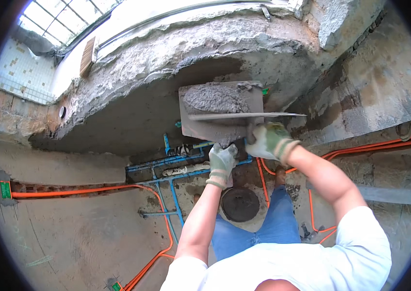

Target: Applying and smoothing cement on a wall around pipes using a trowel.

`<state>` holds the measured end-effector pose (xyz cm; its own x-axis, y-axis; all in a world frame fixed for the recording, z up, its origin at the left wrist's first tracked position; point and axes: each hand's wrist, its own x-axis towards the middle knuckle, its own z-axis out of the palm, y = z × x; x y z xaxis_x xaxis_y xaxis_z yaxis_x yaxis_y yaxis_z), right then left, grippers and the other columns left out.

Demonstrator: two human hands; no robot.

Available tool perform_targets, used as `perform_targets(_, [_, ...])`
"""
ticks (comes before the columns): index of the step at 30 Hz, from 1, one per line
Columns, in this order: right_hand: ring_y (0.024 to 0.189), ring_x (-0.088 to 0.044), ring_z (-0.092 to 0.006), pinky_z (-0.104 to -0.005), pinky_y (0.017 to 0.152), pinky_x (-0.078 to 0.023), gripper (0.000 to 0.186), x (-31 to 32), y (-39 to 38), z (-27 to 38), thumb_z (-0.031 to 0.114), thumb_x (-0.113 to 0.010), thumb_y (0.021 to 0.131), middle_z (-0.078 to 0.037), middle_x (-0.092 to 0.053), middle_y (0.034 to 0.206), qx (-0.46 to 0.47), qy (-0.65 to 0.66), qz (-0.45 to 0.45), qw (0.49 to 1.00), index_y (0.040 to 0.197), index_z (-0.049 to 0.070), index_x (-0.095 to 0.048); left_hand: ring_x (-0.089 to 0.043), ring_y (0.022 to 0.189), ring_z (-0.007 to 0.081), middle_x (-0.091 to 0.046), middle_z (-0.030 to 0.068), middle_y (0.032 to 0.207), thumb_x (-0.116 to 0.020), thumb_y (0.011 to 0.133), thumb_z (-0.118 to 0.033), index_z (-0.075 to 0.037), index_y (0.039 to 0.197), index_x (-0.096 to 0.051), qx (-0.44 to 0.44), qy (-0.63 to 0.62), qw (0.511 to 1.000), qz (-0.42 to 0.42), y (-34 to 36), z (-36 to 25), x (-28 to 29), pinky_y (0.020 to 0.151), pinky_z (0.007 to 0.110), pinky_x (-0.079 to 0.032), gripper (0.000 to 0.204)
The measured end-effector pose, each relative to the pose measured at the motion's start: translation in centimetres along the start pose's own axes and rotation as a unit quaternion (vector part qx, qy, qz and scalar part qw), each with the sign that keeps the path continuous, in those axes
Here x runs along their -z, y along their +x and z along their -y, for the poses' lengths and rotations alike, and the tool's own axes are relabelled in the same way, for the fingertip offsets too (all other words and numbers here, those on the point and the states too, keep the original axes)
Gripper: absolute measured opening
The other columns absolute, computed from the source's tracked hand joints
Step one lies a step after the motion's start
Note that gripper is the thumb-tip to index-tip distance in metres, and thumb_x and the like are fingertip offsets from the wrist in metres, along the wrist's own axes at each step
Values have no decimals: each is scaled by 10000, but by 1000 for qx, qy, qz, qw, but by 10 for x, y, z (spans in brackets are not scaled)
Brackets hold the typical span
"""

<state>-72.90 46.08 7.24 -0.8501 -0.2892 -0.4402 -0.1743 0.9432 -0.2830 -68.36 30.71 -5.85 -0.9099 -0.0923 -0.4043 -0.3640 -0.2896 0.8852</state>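
Observation:
My gloved left hand (222, 160) grips beneath a square plastering hawk (205, 127), held in front of a grey rendered surface. A mound of wet grey mortar (215, 98) lies on the hawk's upper part. My gloved right hand (269, 139) is closed on the handle of a flat steel trowel; its long blade (278, 115) crosses the hawk just below the mound and sticks out past its right edge.
Blue pipes (176, 208) and orange conduits (94, 190) run along floor and walls. A dark round cover (240, 204) lies between my legs. A brush (88, 56) rests by the rough ledge (142, 58). A barred window (57, 19) is at upper left.

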Motion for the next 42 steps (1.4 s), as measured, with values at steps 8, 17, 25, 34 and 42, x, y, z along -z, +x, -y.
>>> perform_targets(8, [982,-608,-337,-412,879,-470,387,21,14,-86,355,-551,756,-149,-656,1010,117,-90,-288,946,1015,86,-652,-639,830,201,-694,105,915,-676,763,-80,-24,1114,-616,-116,405,903,78,-34,2,-7,791,332,-497,360])
perform_targets(17, [769,-636,-340,-400,690,-490,317,91,109,-69,270,-606,603,-208,-653,821,70,-10,-59,996,785,16,-661,-478,452,144,-523,37,647,-584,829,-118,-98,887,-500,177,17,984,-10,23,23,-79,404,283,-363,104])
perform_targets(25, [663,-605,-278,-370,619,-463,275,98,102,-122,234,-638,617,-154,-635,691,28,68,-119,990,737,-13,-627,-480,443,128,-523,6,629,-562,844,-112,-97,855,-538,156,-33,987,-31,24,24,-99,397,267,-378,31])
perform_targets(34, [545,-554,-151,-307,492,-450,177,127,98,-175,120,-678,584,-30,-554,615,14,203,27,979,683,31,-562,-508,447,144,-557,15,645,-599,853,-160,-120,877,-513,140,-57,988,-10,34,52,-131,396,271,-397,98])
perform_targets(42, [574,-546,-151,-316,532,-440,158,85,70,-253,125,-680,610,-32,-556,619,-36,339,-52,939,661,43,-555,-484,452,125,-535,20,641,-563,858,-143,-122,863,-511,175,-58,983,11,27,39,-147,381,248,-359,57])
